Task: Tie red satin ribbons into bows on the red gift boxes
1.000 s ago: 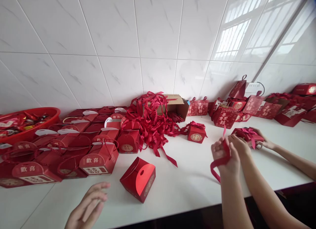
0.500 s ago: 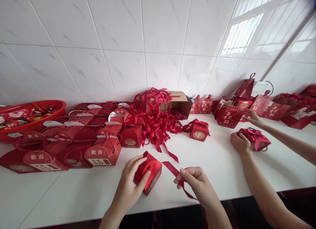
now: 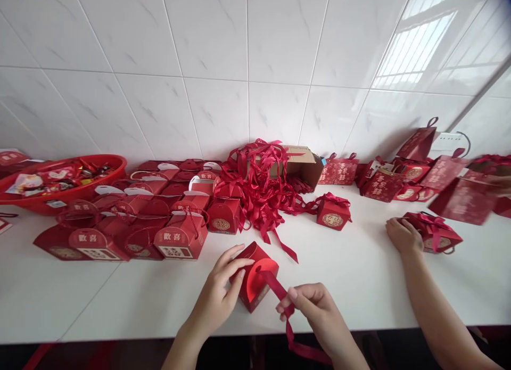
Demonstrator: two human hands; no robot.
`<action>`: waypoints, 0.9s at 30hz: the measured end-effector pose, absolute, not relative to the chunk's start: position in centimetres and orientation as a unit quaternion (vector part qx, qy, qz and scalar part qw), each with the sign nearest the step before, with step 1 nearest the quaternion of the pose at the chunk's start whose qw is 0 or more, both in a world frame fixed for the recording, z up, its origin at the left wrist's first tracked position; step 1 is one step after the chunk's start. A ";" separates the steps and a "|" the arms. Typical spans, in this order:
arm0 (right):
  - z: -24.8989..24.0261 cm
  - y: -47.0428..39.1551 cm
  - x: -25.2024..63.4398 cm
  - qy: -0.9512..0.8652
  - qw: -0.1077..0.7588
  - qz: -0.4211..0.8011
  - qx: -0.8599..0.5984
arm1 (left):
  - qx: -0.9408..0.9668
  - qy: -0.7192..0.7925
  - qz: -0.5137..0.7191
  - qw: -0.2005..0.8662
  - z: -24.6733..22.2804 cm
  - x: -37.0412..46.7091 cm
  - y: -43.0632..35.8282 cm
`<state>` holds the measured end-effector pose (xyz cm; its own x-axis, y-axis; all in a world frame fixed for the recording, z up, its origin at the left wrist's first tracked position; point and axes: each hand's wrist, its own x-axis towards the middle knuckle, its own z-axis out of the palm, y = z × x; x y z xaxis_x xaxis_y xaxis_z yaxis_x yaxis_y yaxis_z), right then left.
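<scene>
Near the table's front edge stands a small red box (image 3: 252,287), tilted towards me, with a round hole in its rounded top flap. My left hand (image 3: 221,285) grips its left side, thumb on the front and fingers over the top. My right hand (image 3: 313,306) pinches a dark red ribbon (image 3: 275,286) between thumb and fingers, just right of the box. The ribbon's far end lies at the hole; whether it passes through is hidden. Its other end hangs below my right hand.
A heap of red ribbons (image 3: 267,194) spills from a cardboard box (image 3: 311,170). Rows of red boxes (image 3: 179,237) and a red basin of sweets (image 3: 120,167) stand left. One bowed box (image 3: 333,213) stands right. Another person's hand (image 3: 405,236) touches a ribboned box (image 3: 435,234).
The ribbon end in my right hand has moved left to the hole in the box flap. The view has shifted left. The other person's far hand now moves a red bag at the right.
</scene>
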<state>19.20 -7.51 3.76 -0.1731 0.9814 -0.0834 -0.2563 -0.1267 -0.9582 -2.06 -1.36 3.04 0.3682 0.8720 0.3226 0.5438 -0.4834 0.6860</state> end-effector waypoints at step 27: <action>1.9 -6.9 17.7 -0.393 0.459 0.669 -0.433 | 0.818 0.413 0.385 0.108 2.4 -1.1 0.0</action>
